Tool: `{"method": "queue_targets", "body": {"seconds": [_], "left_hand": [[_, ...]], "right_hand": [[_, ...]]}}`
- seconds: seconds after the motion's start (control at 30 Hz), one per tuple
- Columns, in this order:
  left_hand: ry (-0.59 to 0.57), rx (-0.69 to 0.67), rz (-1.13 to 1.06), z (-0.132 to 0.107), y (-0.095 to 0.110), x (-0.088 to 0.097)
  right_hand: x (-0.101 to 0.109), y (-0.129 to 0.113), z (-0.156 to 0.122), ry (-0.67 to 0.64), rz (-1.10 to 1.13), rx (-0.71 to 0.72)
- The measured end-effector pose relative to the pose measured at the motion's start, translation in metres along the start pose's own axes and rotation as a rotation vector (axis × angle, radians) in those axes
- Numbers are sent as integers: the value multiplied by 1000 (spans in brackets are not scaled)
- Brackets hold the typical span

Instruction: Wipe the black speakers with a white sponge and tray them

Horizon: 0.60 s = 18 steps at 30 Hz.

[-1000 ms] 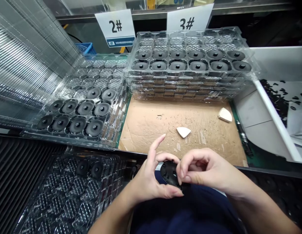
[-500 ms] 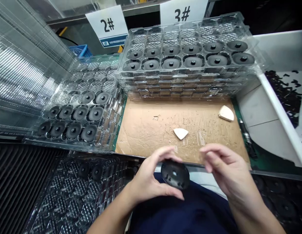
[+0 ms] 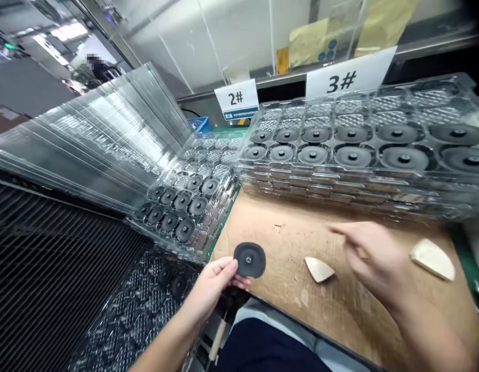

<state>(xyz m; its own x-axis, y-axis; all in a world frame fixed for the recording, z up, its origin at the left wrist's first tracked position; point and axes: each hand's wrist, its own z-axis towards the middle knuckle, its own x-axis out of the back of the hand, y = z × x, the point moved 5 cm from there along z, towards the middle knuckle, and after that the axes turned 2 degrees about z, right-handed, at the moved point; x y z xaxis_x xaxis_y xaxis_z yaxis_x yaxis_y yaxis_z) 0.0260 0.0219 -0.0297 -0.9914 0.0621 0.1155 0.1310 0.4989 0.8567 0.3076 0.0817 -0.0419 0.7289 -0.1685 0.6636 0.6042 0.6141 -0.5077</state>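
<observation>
My left hand (image 3: 214, 283) pinches a black rounded plastic disc (image 3: 250, 260) by its left edge, thumb on top and fingers underneath. A small raised hub sits at the disc's centre, facing up. My right hand (image 3: 373, 258) is over the cardboard, to the right of the disc and apart from it. Motion smears its fingers, so whether they hold anything cannot be made out. Below it and to the left lies a small white wedge-shaped piece (image 3: 319, 269) on the cardboard. A second, larger white piece (image 3: 433, 260) lies to its right.
A sheet of cardboard (image 3: 262, 222) covers the bench. Behind it stand stacked clear trays (image 3: 332, 178) with black discs in the front rows. More trays (image 3: 218, 219) with discs stand at the left, beside upright clear sheets (image 3: 119, 119). Signs 2# (image 3: 236, 99) and 3# (image 3: 348, 77) hang behind.
The view has swung left and up. My left hand has brought the disc from over my lap to the cardboard's front left, hub side up. My right hand has moved forward over the cardboard.
</observation>
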Motion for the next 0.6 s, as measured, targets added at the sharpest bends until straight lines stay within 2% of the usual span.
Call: {"method": "queue_targets", "body": {"seconds": [0.07,0.13,0.23,0.33,0.4,0.5,0.6], "left_hand": [[68,-41,117,-1,20,24],[159,-77,253,-2,41,52],[356,-122,474,0,75,101],[579,-174,707,16,110,147],[691,-220,857,35,131,173],[738,-216,1057,75,152,203],[751,-119,1181,117,158,228]], "right_hand": [[-35,7,18,-137,106,83],[-64,16,25,-214,177,85],[-83,27,20,-224,224,-5],[-80,32,12,-220,254,-81],[-73,35,8,-211,273,-98],[-62,43,4,-157,285,-125],[-57,51,3,-121,277,-98]]}}
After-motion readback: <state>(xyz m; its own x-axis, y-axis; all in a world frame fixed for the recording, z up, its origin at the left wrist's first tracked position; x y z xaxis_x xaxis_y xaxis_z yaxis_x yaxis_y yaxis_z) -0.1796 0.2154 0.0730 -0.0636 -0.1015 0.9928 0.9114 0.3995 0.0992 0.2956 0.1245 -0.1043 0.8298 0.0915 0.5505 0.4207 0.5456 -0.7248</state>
